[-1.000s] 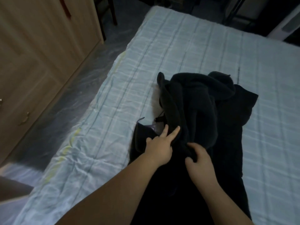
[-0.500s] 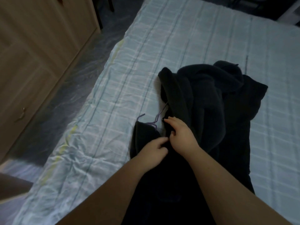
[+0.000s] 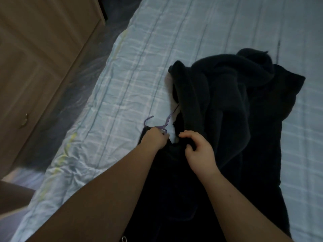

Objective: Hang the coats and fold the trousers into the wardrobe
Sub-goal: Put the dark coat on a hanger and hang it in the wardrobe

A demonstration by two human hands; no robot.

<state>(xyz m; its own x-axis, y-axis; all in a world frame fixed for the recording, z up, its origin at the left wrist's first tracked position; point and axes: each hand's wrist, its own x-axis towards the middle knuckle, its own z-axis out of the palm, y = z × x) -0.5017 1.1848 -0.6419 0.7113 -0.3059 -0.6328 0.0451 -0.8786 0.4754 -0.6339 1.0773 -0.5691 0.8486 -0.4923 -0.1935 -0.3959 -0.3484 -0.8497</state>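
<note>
Left hand (image 3: pixel 154 139) at centre frame, curled around the neck of a purple hanger (image 3: pixel 163 123). Right hand (image 3: pixel 198 151) just beside it, fingers bent and pinching the edge of a dark coat (image 3: pixel 176 173). Black, soft and rumpled, spread from centre to lower frame on a pale checked bedsheet (image 3: pixel 125 95). Hanger hook poking out toward upper left of the hands, its wire running into a second dark fleecy garment (image 3: pixel 222 95) heaped above and right. Wooden wardrobe (image 3: pixel 40 55) at upper left.
</note>
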